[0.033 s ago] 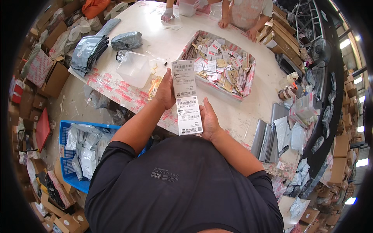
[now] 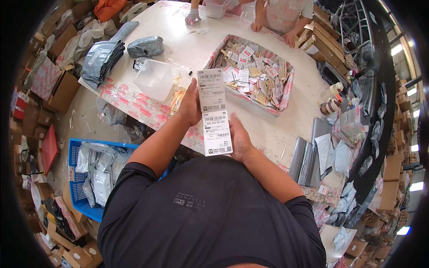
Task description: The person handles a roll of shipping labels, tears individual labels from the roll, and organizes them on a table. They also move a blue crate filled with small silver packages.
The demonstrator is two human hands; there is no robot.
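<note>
in the head view, i see the left hand [image 2: 191, 105] gripping a white rectangular printed paper label [image 2: 212, 90], near twelve o'clock. the right hand [image 2: 241, 138] is closed on a second white paper label [image 2: 218, 138], at six o'clock from the first. a shallow red-and-white box [image 2: 287, 94] of paper slips [image 2: 243, 73] sits at one o'clock, a blue plastic crate [image 2: 78, 185] at eight.

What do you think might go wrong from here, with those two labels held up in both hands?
The upper label at the left hand and the lower label at the right hand look alike, so they might be mixed up.
If one slipped, it could land among the loose paper slips in the nearby box and be hard to find.
</note>
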